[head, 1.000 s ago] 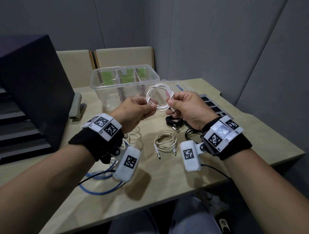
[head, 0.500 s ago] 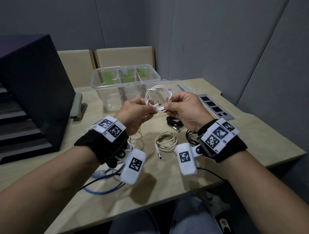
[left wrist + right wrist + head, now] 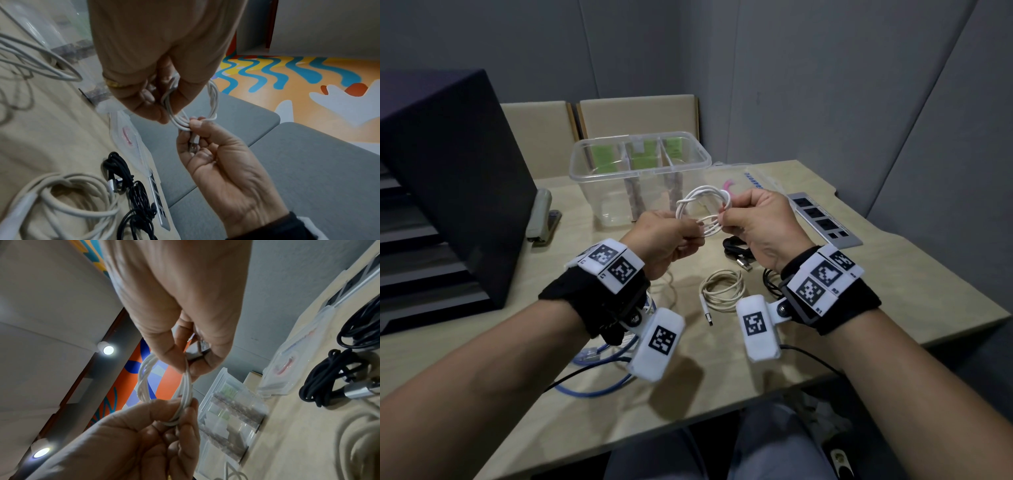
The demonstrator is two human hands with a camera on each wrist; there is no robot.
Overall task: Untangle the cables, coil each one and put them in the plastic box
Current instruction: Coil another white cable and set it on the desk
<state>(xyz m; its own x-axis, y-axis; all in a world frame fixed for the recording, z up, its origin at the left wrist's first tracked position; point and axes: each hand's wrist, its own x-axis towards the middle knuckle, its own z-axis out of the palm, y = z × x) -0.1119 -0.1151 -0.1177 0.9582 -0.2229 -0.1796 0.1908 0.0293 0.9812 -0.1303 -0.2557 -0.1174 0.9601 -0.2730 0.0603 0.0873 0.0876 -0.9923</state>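
Observation:
A white cable (image 3: 700,202), wound into a small twisted coil, hangs in the air in front of the clear plastic box (image 3: 585,178). My left hand (image 3: 693,236) pinches the coil's lower side. My right hand (image 3: 724,219) pinches the coil next to it. In the left wrist view the white cable (image 3: 212,97) loops between both hands, and its USB plug (image 3: 193,146) lies inside the curled right fingers (image 3: 205,154). The right wrist view shows the same white cable (image 3: 144,382) between thumb and fingers, with the plastic box (image 3: 230,410) behind it.
On the table lie a coiled cream cable (image 3: 722,291), a black cable bundle (image 3: 736,246) and a blue cable (image 3: 592,380) near the front edge. The box lid (image 3: 739,178), a grey power strip (image 3: 822,219), a stapler (image 3: 539,219) and a dark case (image 3: 448,188) surround them.
Both hands have drawn closer together. The right hand's pinch has slid along the white coil toward the left hand, and the coil has tipped a little lower.

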